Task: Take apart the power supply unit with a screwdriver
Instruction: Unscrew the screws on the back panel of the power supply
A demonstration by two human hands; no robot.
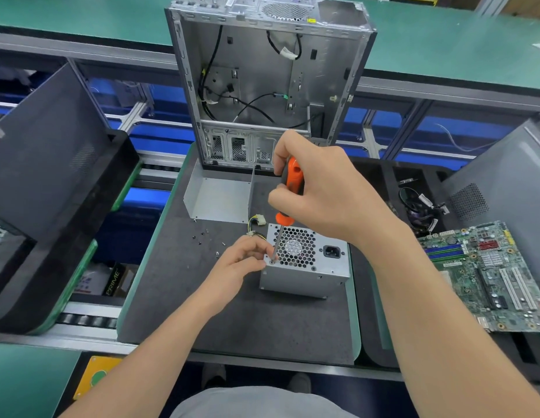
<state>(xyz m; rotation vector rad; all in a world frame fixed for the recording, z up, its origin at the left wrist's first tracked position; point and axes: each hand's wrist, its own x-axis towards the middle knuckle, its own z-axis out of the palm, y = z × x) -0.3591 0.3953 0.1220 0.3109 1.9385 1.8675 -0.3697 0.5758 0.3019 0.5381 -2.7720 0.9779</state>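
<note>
The grey metal power supply unit (305,276) stands on the dark mat, its honeycomb fan grille and power socket facing up. My right hand (320,191) grips the orange and black handle of the screwdriver (288,196), held nearly upright. Its shaft runs down to a screw at the near left corner of the unit's top face. My left hand (241,260) is at that corner, fingers curled, pinching the lower part of the shaft near the tip. Yellow and black cables with a white plug (256,222) lie behind the unit.
An open, empty computer case (262,86) stands upright at the back of the mat, with a bent metal cover (220,197) in front of it. Several loose screws (202,236) lie left of the unit. A green motherboard (498,276) lies at the right, black trays at the left.
</note>
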